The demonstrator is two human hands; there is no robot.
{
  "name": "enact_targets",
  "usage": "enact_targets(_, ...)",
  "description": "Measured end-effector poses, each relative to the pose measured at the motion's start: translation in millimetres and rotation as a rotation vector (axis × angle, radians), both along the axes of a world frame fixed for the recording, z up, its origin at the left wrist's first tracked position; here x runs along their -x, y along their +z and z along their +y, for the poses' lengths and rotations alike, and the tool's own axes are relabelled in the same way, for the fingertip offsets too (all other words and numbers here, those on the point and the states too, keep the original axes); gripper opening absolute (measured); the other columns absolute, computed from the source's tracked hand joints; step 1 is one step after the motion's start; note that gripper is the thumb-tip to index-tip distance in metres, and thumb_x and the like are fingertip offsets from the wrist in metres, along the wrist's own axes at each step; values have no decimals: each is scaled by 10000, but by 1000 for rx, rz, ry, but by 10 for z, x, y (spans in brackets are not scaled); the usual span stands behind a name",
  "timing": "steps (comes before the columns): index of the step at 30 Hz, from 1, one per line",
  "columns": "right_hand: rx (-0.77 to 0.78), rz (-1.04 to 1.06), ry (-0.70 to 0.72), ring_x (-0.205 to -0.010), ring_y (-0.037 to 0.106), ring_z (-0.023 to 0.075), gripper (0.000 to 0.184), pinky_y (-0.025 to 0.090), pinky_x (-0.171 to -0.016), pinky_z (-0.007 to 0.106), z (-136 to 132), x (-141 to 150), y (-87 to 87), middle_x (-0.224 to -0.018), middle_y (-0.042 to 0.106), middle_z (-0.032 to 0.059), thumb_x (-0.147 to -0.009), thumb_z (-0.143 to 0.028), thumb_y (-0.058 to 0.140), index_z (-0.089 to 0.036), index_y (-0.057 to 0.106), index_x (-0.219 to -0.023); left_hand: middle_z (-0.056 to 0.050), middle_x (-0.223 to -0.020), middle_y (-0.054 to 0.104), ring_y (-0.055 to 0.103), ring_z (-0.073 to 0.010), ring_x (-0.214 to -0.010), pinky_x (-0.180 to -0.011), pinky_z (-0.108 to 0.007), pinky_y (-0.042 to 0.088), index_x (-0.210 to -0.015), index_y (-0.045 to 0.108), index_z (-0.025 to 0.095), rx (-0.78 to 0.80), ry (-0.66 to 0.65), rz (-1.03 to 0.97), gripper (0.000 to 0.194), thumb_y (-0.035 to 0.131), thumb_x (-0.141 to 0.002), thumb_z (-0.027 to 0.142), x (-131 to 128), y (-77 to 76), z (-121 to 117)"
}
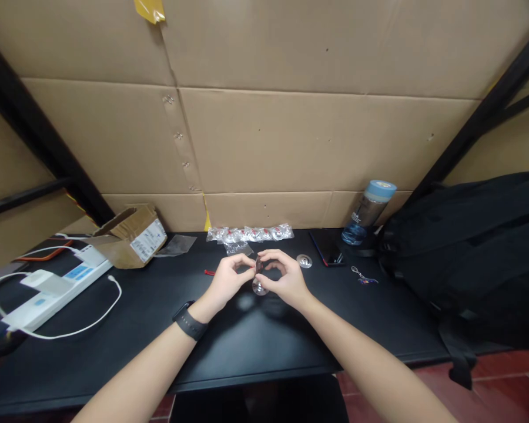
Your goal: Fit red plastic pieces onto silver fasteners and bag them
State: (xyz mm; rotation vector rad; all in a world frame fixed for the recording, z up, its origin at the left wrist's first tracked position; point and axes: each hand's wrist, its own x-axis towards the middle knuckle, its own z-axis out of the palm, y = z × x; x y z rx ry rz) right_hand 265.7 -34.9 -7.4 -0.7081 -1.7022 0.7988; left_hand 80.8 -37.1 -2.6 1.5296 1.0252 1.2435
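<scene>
At the middle of the black table, my left hand [230, 280] and my right hand [286, 281] meet around a small shiny metal disc [259, 265] standing on edge. Fingertips of both hands pinch it, and its finer details are hidden. A round shiny metal piece [260, 287] shows just below it; I cannot tell whether the two are joined. To the right of my right hand lies a flat silver disc [304, 261] with a raised centre. A small red item [209, 272] lies beside my left hand.
Behind the hands sits a row of clear-bagged shiny pieces [251, 234]. At left are an opened cardboard box [134, 238] and a white power strip [57, 294] with cables. At right are a phone [328, 248], a keychain [364, 276], a water bottle [368, 212] and a black backpack [471, 252].
</scene>
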Motion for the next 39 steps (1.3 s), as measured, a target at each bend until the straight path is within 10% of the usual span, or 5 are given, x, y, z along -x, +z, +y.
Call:
enact_targets(25, 205, 88, 45, -996, 716, 231, 326, 595, -851, 362, 72, 6, -93, -1163, 715, 85, -740, -368, 844, -220, 679, -978, -54, -1094, 650, 557, -266, -1105, -934, -416, 365, -903, 738, 249, -345, 282, 671, 140, 608, -925, 297, 6, 46, -91)
enact_targets(39, 94, -240, 52, -994, 641, 187, 176, 543, -775, 289, 129, -103, -43, -1115, 628, 74, -966, -336, 577, -210, 686, -910, -38, -1121, 650, 543, -249, -1132, -919, -400, 310, -959, 737, 284, -444, 288, 725, 115, 637, -930, 334, 7, 121, -152)
